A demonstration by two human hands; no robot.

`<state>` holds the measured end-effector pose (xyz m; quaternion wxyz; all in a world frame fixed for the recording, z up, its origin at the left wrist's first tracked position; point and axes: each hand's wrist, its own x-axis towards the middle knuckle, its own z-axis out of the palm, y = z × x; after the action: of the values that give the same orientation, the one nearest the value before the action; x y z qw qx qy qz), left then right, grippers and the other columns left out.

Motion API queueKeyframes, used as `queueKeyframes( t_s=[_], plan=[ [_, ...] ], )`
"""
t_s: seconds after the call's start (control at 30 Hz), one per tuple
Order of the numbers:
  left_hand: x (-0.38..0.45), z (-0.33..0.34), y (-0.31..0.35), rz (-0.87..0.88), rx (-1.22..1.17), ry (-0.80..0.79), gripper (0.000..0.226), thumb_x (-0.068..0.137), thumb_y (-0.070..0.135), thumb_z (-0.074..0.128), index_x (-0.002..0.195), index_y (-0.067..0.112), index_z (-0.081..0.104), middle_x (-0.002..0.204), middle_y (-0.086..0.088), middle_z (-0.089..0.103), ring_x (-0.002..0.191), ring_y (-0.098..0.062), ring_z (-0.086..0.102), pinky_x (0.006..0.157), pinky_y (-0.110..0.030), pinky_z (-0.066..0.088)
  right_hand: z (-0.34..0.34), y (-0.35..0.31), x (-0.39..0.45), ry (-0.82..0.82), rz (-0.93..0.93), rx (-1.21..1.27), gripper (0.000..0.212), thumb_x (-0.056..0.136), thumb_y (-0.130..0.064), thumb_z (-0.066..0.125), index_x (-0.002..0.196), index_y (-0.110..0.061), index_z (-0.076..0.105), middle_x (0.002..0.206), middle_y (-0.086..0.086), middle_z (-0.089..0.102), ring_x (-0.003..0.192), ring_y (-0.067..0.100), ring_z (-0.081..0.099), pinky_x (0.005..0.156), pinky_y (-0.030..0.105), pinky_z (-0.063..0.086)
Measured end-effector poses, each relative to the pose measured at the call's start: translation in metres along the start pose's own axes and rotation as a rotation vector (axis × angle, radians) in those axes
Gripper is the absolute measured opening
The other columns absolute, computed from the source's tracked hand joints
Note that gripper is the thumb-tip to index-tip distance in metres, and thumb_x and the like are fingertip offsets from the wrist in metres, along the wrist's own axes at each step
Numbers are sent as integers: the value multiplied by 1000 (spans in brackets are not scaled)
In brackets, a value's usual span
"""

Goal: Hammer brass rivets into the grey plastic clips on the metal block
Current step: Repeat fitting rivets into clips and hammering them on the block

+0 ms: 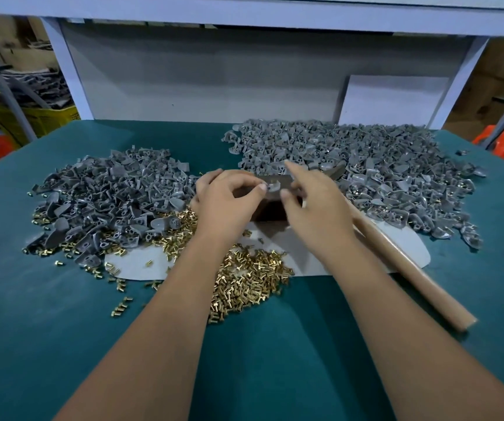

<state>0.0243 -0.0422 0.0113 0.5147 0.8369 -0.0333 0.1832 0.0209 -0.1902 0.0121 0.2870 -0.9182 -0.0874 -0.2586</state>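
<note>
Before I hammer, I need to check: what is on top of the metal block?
One grey clip, pinched by the left hand. The right hand covers the block's right side.

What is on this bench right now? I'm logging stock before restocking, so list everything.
grey plastic clips: two large heaps, grey, left and right on the table
small brass rivets: one loose pile, gold, front centre
dark metal block: one, centre, between the hands
single grey clip: one, on the block
wooden hammer handle: one, tan, right, head hidden
pale sheet: one, under the block
green table mat: one
left hand: pinches the single clip
right hand: fingers loosely spread over the block
</note>
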Motion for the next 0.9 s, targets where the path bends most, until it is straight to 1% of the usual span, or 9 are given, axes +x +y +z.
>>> queueKeyframes(
  t_s=[0.13,0.33,0.43,0.5,0.57,0.63,0.73,0.83,0.9],
  plan=[
    [0,-1,2,75,-43,-48,17,90,31,68,81,46,64,102,31,60,131,-9,32,114,-47,25,5,-10,-3,10,2,157,33,92,-16,57,124,-24,62,116,-5,65,110,14,53,95,30,43],
    [1,-3,5,101,-33,4,13,91,31,66,91,44,68,101,26,61,126,-13,40,110,-50,32,-12,-7,15,15,157,302,19,85,-15,66,100,-24,71,73,-22,58,67,-8,54,61,11,44],
    [-4,2,8,58,35,-14,14,92,31,63,92,44,69,94,39,43,115,-9,34,106,-53,37,-30,3,47,203,387,482,41,89,-12,64,129,-18,58,105,-7,66,77,-2,58,58,12,47],
    [-6,3,7,50,44,-35,15,91,29,64,94,42,70,90,43,32,110,-11,34,97,-54,46,-34,9,55,291,511,371,62,92,-12,59,147,-22,34,137,1,52,105,13,56,78,29,52],
    [-5,5,5,58,44,-32,19,90,26,63,97,41,71,86,47,29,104,-6,30,93,-54,49,-25,10,46,289,537,160,73,92,-17,57,152,-26,17,152,4,31,136,25,31,106,45,38],
    [-4,7,2,89,112,-10,25,90,21,60,102,40,70,91,44,42,99,0,27,102,-51,40,-9,3,22,261,462,45,74,90,-22,58,151,-30,17,154,3,24,141,24,19,109,45,30],
    [0,-3,-1,87,367,121,37,88,13,54,112,37,68,115,18,63,112,-10,39,101,-39,22,10,-14,-8,195,207,-73,66,85,-22,62,145,-28,34,141,1,36,130,18,31,100,34,35],
    [8,-25,-11,-48,626,214,50,83,10,53,124,36,61,133,3,58,129,-23,39,105,-47,21,13,-36,-20,104,-41,39,37,91,-19,54,128,-24,55,122,-4,56,111,13,50,90,27,42],
    [11,-38,-19,-207,760,135,51,81,15,56,128,33,58,139,-4,53,133,-30,35,108,-52,20,15,-49,-28,-44,-170,62,25,93,-20,49,113,-23,64,108,-5,65,99,14,57,80,29,48]
  ],
)
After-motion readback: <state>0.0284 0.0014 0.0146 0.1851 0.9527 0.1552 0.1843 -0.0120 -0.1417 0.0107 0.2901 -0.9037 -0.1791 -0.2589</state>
